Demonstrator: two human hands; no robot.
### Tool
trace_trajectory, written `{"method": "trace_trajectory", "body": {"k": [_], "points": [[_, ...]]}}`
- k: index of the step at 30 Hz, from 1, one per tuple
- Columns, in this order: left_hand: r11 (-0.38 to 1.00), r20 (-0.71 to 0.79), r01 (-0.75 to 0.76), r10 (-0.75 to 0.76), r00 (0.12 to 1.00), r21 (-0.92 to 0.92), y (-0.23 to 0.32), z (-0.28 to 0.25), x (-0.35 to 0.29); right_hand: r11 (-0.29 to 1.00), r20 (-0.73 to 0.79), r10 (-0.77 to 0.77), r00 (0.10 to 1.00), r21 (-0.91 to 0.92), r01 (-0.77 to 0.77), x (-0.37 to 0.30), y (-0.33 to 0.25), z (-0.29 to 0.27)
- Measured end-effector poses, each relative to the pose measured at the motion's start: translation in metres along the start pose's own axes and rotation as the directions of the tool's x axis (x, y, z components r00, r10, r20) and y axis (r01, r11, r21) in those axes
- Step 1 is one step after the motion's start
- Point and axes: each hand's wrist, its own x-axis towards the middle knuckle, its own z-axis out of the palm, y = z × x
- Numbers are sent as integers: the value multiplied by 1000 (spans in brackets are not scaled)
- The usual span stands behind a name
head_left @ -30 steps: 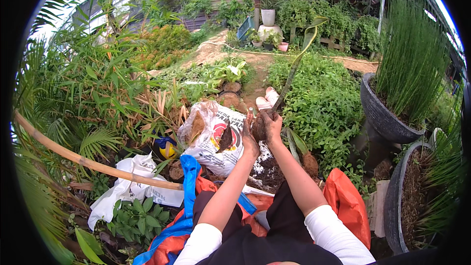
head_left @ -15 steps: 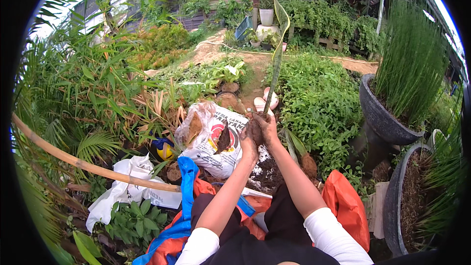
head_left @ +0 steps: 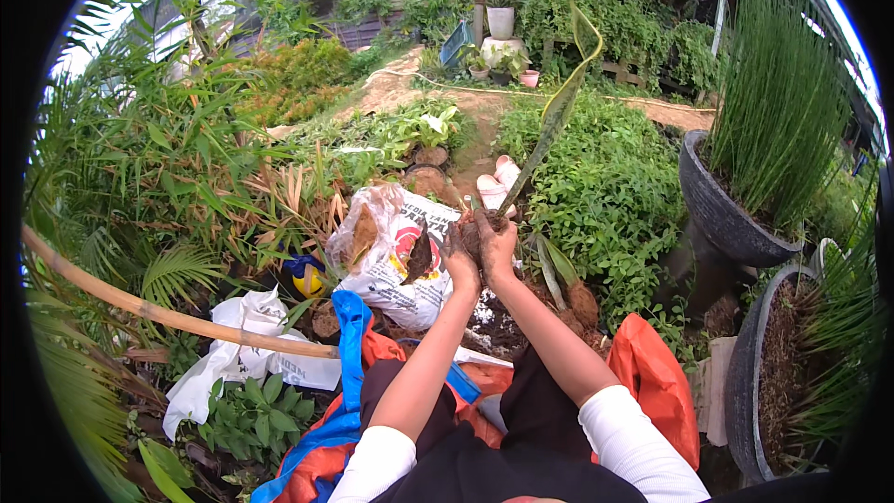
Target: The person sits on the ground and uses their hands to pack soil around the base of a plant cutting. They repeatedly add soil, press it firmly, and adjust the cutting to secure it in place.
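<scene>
Raised higher since before, your plant [head_left: 555,116] stands tilted, its soily root ball gripped by your left hand [head_left: 459,256] and right hand [head_left: 496,242] above the soil bag [head_left: 391,256].

1. Both hands meet in front of the person: the left hand [head_left: 459,256] and the right hand [head_left: 498,240] are clasped around the soil-caked base of a long-leaved plant [head_left: 555,112], fingers dark with earth
2. Its narrow green leaf rises tilted up and to the right, the tip curled
3. Just left of the hands lies an open white soil bag [head_left: 391,256]
4. An orange sack [head_left: 656,382] lies by the right elbow
5. At right stands a dark pot [head_left: 726,214] of thin upright reeds
</scene>
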Motion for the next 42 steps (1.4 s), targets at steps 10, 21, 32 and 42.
{"method": "trace_trajectory", "body": {"k": [10, 21, 32, 42], "points": [[908, 32, 361, -362, 931, -211, -6, -5, 8, 998, 22, -58, 998, 2, 58, 15, -20, -12], [900, -14, 393, -403, 915, -188, -6, -13, 10, 961, 217, -125, 968, -218, 173, 8, -2, -3], [793, 176, 562, -534, 827, -236, -3, -18, 23, 994, 150, 87, 985, -76, -76, 15, -8, -9], [764, 273, 553, -483, 832, -334, -11, -32, 30, 958, 316, -66, 946, -246, 149, 18, 16, -7]]}}
